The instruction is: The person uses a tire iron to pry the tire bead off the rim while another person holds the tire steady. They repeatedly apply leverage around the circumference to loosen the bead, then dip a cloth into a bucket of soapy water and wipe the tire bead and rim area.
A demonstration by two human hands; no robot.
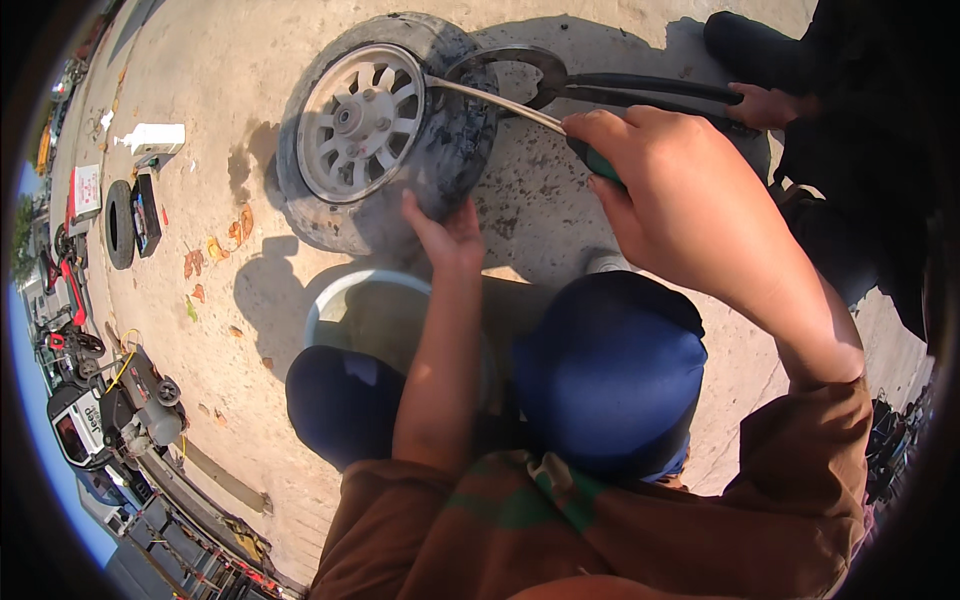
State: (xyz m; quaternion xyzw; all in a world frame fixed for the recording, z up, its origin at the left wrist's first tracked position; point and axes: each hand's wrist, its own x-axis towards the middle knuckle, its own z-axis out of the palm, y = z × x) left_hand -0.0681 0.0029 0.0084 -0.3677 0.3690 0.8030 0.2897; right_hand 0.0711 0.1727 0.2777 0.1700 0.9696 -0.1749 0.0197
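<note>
A dusty black tyre (455, 130) on a pale metal rim (347, 117) stands tilted on the ground ahead of me. My left hand (446, 232) grips its near edge, thumb against the sidewall and the other fingers partly hidden. In my right hand (655, 175) is a long screwdriver (500, 103) with a green handle. The shaft reaches leftward across the tyre, and its tip meets the rim's right edge. Black tongs with curved jaws (545, 70) lie against the tyre's far right side. Another person's hand (765, 105) holds their long handles.
Between my knees is a pale tub (318, 318). The other person's dark-clothed legs (850, 180) take up the right side. Off to the left are a small loose tyre (120, 225), a black box (147, 215) and an air compressor (155, 415). Dry leaves (240, 228) dot the concrete.
</note>
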